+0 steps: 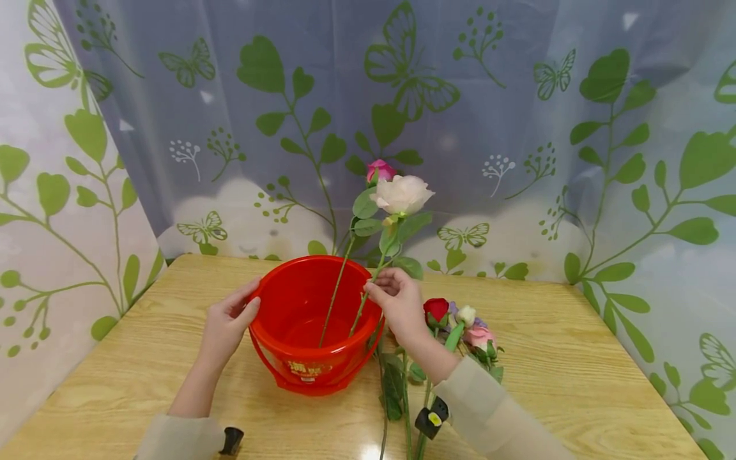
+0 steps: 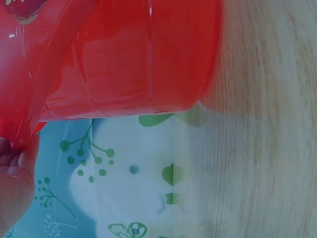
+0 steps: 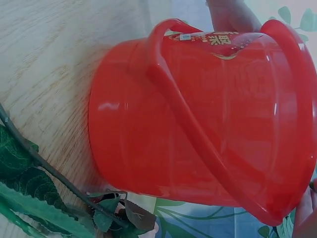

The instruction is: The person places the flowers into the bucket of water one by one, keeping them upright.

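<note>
The white rose stands at a slant in the red bucket, and its stem runs right through the fingers of the right hand. Thumb and forefinger pinch that stem just above the right side of the rim, about midway along the part that shows. The bloom lies above the fingers, leaning to the right and away from the person; the other end drops to the left and toward the person, inside the bucket, until the near rim hides it. Whether the tip touches the bottom cannot be told.

The right hand is clearly the nearer one. The left hand is across the mouth of the bucket, its thumb and fingers gripping the left side of the rim, well apart from the stem.

The pink rose leans the same way, its stem in the bucket to the left of the white one and its bloom partly behind the white petals. The two stems stay apart down to the near rim, so the slant of the pinched stem beside its neighbour looks like the relation that matters most. The red rose lies on the table, beyond the right forearm
</note>
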Demonstrator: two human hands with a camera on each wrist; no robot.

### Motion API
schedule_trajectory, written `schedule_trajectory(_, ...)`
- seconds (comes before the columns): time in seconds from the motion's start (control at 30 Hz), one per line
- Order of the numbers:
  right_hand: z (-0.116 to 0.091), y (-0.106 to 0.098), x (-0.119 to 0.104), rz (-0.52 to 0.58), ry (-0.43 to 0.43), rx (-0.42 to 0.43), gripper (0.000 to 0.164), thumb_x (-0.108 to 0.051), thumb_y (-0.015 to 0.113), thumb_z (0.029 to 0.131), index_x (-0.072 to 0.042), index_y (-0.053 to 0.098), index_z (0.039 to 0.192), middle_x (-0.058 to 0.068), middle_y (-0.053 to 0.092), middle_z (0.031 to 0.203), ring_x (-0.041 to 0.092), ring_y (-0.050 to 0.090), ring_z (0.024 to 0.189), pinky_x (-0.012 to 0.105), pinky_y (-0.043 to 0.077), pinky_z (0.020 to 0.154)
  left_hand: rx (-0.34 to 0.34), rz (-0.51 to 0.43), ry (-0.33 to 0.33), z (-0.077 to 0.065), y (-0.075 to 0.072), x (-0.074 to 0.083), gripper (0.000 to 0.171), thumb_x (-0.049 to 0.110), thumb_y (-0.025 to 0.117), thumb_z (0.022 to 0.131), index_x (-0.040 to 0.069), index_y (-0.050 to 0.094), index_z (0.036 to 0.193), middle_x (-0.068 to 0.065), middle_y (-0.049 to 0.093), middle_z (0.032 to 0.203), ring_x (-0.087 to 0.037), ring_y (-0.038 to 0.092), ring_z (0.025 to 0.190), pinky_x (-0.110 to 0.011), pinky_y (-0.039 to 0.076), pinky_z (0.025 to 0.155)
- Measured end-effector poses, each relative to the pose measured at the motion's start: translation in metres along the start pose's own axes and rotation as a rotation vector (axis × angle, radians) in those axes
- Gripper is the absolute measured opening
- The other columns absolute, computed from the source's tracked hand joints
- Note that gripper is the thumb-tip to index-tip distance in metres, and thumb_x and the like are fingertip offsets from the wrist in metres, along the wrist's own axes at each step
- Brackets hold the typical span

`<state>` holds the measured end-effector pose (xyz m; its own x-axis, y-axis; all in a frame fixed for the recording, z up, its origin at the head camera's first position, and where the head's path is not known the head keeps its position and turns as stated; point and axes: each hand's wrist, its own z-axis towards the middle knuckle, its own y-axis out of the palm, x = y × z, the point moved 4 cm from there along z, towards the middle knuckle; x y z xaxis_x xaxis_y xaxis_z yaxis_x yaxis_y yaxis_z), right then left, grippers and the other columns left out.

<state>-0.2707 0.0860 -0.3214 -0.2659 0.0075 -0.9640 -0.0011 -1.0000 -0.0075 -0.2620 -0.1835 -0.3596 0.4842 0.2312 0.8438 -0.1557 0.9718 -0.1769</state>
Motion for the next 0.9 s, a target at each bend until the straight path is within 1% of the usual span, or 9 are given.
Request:
schedule_trajectory(0.1,-0.001,0.001,-0.001,-0.029,-0.018,0.001,0.021,0.001,0.061,0.081,0.009,0.053,0.098,0.014,0.058,0.089,0.021,0.057,0.081,0.031,0.051,0.073,0.004,-0.008,-0.006,-0.001,0.000,0.001,0.033,-0.003,0.054,0.085,-0.010,0.051,0.118,-0.024,0.050,0.119,0.005,0.051,0.096,-0.012,0.045,0.074)
schedule_trajectory(0.33,-0.001,0.002,-0.003,-0.117,-0.056,0.015,0.023,-0.001,0.062,0.080,0.006,0.054,0.100,0.015,0.059,0.092,0.025,0.057,0.084,0.030,0.050,0.072,0.008,-0.008,-0.010,-0.001,0.000,0.001,0.034,0.000,0.055,0.086,-0.008,0.052,0.118,-0.021,0.051,0.119,0.005,0.052,0.095,-0.013,0.046,0.073)
schedule_trajectory(0.43,0.000,0.003,-0.003,-0.139,-0.053,0.016,0.023,-0.003,0.063,0.080,0.007,0.055,0.100,0.015,0.059,0.092,0.025,0.057,0.084,0.030,0.050,0.072,0.010,0.009,-0.009,-0.003,0.002,0.013,0.033,-0.002,0.054,0.085,-0.011,0.051,0.117,-0.024,0.051,0.118,0.005,0.052,0.093,-0.012,0.045,0.072)
schedule_trajectory(0.57,0.002,0.003,-0.003,-0.138,-0.055,0.009,0.023,-0.005,0.062,0.082,0.009,0.056,0.100,0.016,0.060,0.091,0.027,0.059,0.082,0.035,0.051,0.072,0.013,0.014,-0.008,-0.005,0.004,0.030,0.031,-0.006,0.052,0.085,-0.016,0.050,0.114,-0.029,0.050,0.116,0.006,0.052,0.091,-0.011,0.045,0.072)
schedule_trajectory(0.6,0.003,0.004,-0.002,-0.133,-0.053,0.006,0.023,-0.005,0.062,0.082,0.009,0.057,0.099,0.017,0.061,0.090,0.028,0.059,0.082,0.036,0.051,0.073,0.013,0.012,-0.006,-0.005,0.004,0.031,0.031,-0.006,0.052,0.085,-0.016,0.050,0.114,-0.029,0.050,0.116,0.006,0.052,0.091,-0.011,0.045,0.072)
schedule_trajectory(0.7,0.005,0.004,-0.002,-0.119,-0.036,0.004,0.023,-0.005,0.061,0.082,0.009,0.058,0.099,0.017,0.061,0.090,0.030,0.059,0.082,0.041,0.050,0.075,0.013,0.006,-0.007,-0.005,0.004,0.031,0.032,-0.006,0.052,0.084,-0.017,0.050,0.114,-0.029,0.049,0.116,0.006,0.052,0.091,-0.011,0.045,0.072)
schedule_trajectory(0.77,0.005,0.004,-0.001,-0.121,-0.023,0.002,0.024,-0.005,0.061,0.082,0.009,0.058,0.102,0.017,0.062,0.090,0.031,0.059,0.083,0.041,0.050,0.076,0.013,0.008,-0.003,-0.005,0.004,0.031,0.031,-0.007,0.052,0.084,-0.017,0.050,0.114,-0.029,0.049,0.116,0.006,0.052,0.092,-0.011,0.045,0.072)
schedule_trajectory(0.9,0.007,0.004,0.000,-0.140,0.008,-0.012,0.028,-0.004,0.059,0.083,0.008,0.056,0.109,0.018,0.061,0.094,0.033,0.059,0.086,0.037,0.050,0.075,0.015,-0.007,0.003,-0.005,0.004,0.029,0.031,-0.009,0.051,0.084,-0.018,0.049,0.113,-0.030,0.049,0.116,0.005,0.052,0.092,-0.011,0.045,0.072)
